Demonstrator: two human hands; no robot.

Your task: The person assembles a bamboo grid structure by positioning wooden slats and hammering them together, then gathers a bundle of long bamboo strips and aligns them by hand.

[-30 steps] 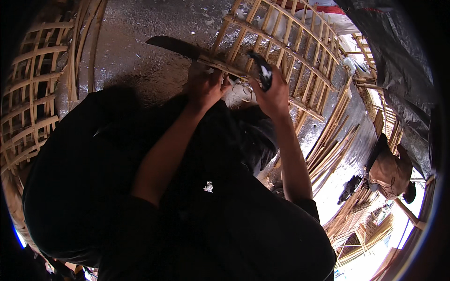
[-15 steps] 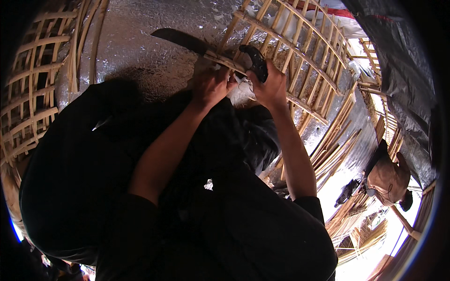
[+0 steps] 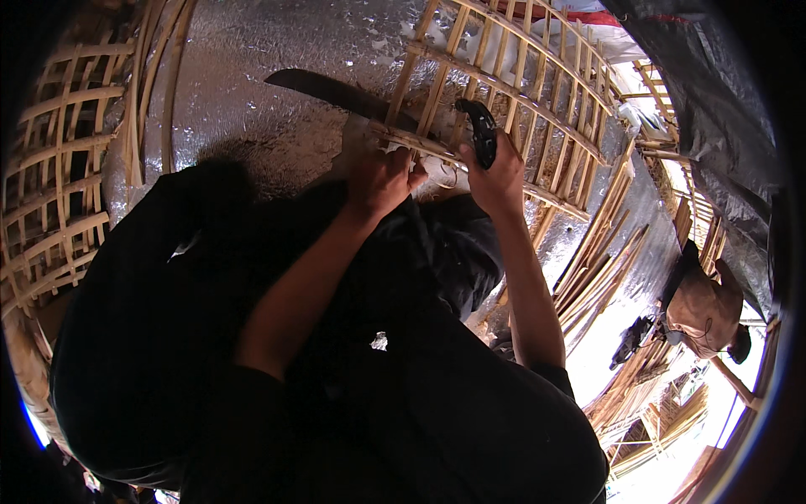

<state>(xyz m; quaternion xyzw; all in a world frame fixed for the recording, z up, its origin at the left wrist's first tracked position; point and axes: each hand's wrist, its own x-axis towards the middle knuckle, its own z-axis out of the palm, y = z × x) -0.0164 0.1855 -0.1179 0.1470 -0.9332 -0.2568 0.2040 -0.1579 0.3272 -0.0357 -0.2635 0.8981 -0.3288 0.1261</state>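
Note:
A bamboo lattice (image 3: pixel 512 88) of crossed split slats lies in front of me, its nearest rail close to my hands. My left hand (image 3: pixel 382 183) is closed beside the left end of that rail, fingers curled; what they pinch is too small to make out. My right hand (image 3: pixel 499 176) grips a black curved hand tool (image 3: pixel 480 130) above the lattice, to the right of my left hand. The tool's exact kind does not show. A machete with a dark, broad blade (image 3: pixel 323 88) lies on the floor, partly beneath the lattice slats.
Another bamboo lattice (image 3: pixel 59 160) stands at the left, with long poles (image 3: pixel 174 92) beside it. Bamboo strips (image 3: pixel 600 260) lie in a bundle to the right. A co-worker (image 3: pixel 705 311) bends at far right, below a grey plastic sheet (image 3: pixel 722 143).
My right hand has moved slightly right and lower with the black tool, away from my left hand. The left hand has dropped a little, and the gap between the hands is wider.

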